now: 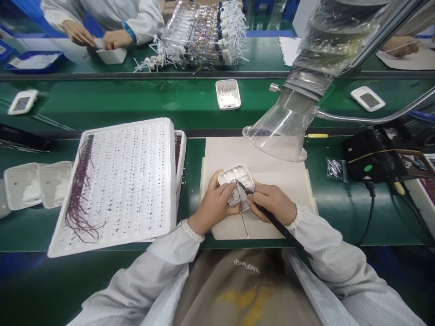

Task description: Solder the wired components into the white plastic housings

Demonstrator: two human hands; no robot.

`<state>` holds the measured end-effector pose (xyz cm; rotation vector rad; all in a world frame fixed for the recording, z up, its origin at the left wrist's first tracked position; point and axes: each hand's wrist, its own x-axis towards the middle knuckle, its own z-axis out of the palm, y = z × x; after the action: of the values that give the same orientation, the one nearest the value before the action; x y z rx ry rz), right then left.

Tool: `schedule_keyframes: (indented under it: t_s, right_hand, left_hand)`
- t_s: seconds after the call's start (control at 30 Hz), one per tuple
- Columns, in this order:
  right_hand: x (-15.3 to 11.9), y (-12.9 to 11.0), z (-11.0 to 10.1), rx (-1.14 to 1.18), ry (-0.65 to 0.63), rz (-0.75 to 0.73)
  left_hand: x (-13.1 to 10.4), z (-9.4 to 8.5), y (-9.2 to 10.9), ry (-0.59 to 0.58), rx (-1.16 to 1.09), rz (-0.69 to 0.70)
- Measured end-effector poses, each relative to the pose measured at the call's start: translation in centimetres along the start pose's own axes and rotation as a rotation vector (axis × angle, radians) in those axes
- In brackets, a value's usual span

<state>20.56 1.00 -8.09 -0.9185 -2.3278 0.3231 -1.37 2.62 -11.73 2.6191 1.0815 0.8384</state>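
My left hand (pixel 215 201) is closed around the left side of a small white plastic housing (pixel 240 172), over the pale work board. A thin dark red wire (pixel 244 222) hangs from the housing toward the board's front edge. In my right hand (pixel 273 202) is a black soldering iron (pixel 280 227), gripped like a pen, its tip at the inside of the housing near my left fingertips. Whether the tip touches the wire is too small to tell. The pale board (pixel 224 151) lies flat under both hands.
A white foam tray (pixel 136 181) with dark red wires (pixel 81 194) stands left. A clear fume hood (pixel 278 127) hangs above the board. Right sits a black soldering station (pixel 374 154). White housings lie on the green belt (pixel 152 99); a co-worker's hands (pixel 115 40) are beyond.
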Motion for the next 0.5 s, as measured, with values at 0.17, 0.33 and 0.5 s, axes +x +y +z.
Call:
schedule_keyframes:
  t_s: [0.17,0.33,0.5]
  right_hand:
    - [0.0,0.0,0.0,-0.005,0.026,-0.012]
    - [-0.7,1.2,0.2,0.263,0.203,0.109]
    - [-1.1,2.1,0.1,0.415,0.307,0.227]
  left_hand:
    - [0.0,-0.2,-0.1,-0.026,0.011,-0.002]
    - [0.2,-0.4,-0.2,-0.061,0.023,-0.063]
    - [0.3,-0.2,-0.3,-0.055,-0.007,-0.125]
